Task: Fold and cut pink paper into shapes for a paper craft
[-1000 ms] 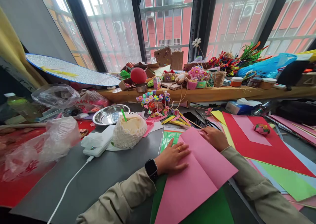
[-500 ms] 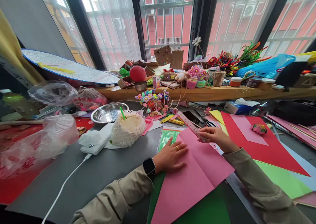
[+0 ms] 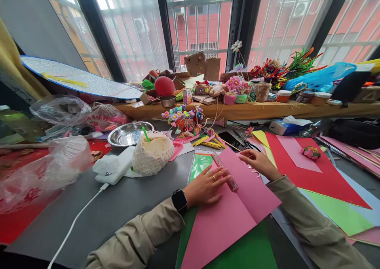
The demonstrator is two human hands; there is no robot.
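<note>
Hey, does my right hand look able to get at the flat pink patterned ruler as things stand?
Probably yes: your right hand is close by, and nothing seems to stand between it and the ruler. Your left hand has fingers over its middle, but both ends look free.

On the counter (image 3: 142, 217), a paper sheet (image 3: 216, 233) lies over a pack of paper (image 3: 249, 247), with a ruler (image 3: 220, 162) on top. Of the hands, the left hand (image 3: 206, 186) lies across the sheet and ruler, the right hand (image 3: 258, 163) at the sheet's far right edge. To their left sits a coconut (image 3: 152, 156) with a straw (image 3: 145, 134) in it; a dish (image 3: 130, 134) stands behind it, a charger (image 3: 118, 170) beside it, a plastic bag (image 3: 69, 162) farther left. Right of the right hand lies a pile of sheets (image 3: 332, 182), a tissue box (image 3: 282, 129) behind. Along the back, the windowsill (image 3: 246, 112) carries a ball (image 3: 164, 86) toward the left and jars (image 3: 283, 96) toward the right, before the window (image 3: 202, 31).
</note>
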